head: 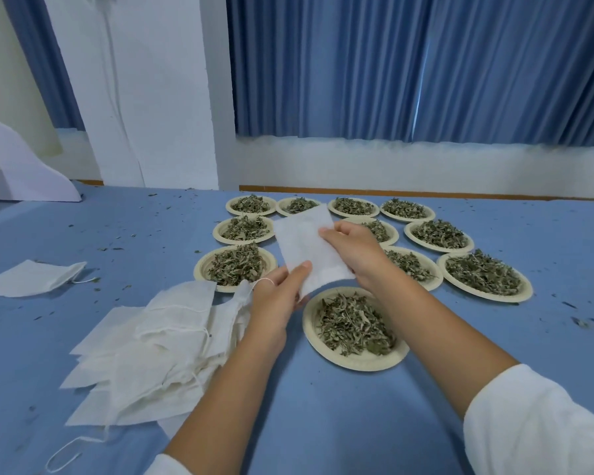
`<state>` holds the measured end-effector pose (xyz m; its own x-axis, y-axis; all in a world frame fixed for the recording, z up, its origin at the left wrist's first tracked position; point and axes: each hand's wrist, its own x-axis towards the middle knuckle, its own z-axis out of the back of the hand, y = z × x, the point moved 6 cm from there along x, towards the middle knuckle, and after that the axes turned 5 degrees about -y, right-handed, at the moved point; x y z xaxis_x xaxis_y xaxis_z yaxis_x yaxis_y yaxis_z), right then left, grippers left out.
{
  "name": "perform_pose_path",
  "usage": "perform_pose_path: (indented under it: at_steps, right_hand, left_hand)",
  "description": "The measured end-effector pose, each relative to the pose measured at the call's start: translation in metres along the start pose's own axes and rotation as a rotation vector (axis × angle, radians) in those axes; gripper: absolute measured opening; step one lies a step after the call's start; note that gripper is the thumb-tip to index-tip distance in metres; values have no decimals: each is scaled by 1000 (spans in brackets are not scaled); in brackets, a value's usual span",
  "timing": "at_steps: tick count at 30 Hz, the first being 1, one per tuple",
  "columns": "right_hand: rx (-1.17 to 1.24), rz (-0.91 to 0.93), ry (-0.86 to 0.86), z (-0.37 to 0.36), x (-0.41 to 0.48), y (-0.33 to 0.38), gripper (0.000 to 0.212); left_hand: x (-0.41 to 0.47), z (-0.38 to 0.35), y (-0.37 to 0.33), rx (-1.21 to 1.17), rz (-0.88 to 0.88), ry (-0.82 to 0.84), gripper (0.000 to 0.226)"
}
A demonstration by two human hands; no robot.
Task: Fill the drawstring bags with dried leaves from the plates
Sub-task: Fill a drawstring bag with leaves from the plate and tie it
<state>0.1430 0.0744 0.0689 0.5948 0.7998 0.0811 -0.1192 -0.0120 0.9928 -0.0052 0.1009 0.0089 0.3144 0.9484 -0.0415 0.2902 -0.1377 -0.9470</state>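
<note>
A flat white drawstring bag (306,245) is held up above the plates between both hands. My left hand (277,296) pinches its near corner with the thumb on top, and a loop of string lies round one finger. My right hand (354,250) grips the bag's right edge. Right below, the nearest paper plate (311,329) holds a heap of dried leaves (352,323). Several more plates of leaves (235,264) stand in rows behind it. A pile of empty white bags (158,351) lies to the left of my left forearm.
One loose bag (31,277) lies apart at the far left on the blue tablecloth (323,423). Leaf crumbs are scattered over the cloth. A white sheet (24,166) stands at the back left. Behind the table run a white wall and blue curtains (426,63).
</note>
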Motion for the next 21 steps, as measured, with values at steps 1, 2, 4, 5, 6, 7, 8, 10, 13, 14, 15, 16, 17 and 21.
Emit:
perform_pose_path:
  at_steps: [1, 2, 4, 5, 6, 7, 8, 10, 13, 14, 15, 16, 17, 21]
  right_hand:
    - [-9, -25, 37, 0, 0, -1, 11]
    - [15, -66, 60, 1, -1, -3, 16]
    - [158, -170, 76, 6, -5, -9, 28]
    - [233, -207, 86, 10, -6, -12, 33]
    - [276, -227, 104, 13, -8, -16, 36]
    - [283, -234, 129, 14, -11, -20, 37]
    - [274, -232, 147, 13, -14, -24, 34]
    - [233, -213, 125, 10, -15, -34, 20]
    - [173, -118, -40, 16, -7, -36, 12]
    - [175, -86, -113, 23, -3, -36, 16]
    - [200, -72, -176, 31, 0, -36, 17]
    - [242, -73, -225, 38, 2, -38, 15]
    - [283, -82, -263, 45, 3, -42, 13]
    - [394, -118, -382, 66, 6, -49, 18]
  left_hand:
    - [1, -3, -1, 8, 4, 0, 8]
    - [3, -4, -2, -5, 0, -22, 8]
    - [9, -3, -5, -80, -12, -121, 10]
    - [13, -1, -7, -112, -21, -174, 12]
    - [16, 0, -9, -134, -35, -214, 14]
    - [18, -1, -9, -147, -50, -238, 15]
    - [20, -2, -9, -139, -68, -247, 18]
    - [24, -7, -5, -61, -102, -225, 26]
    - [30, -17, 3, 34, -99, -176, 30]
    - [32, -18, 6, 20, -70, -166, 24]
    - [34, -19, 8, 0, -30, -159, 17]
    - [36, -18, 10, -14, 11, -157, 11]
    - [38, -16, 12, -30, 49, -163, 10]
    - [44, 1, 12, -150, 114, -287, 11]
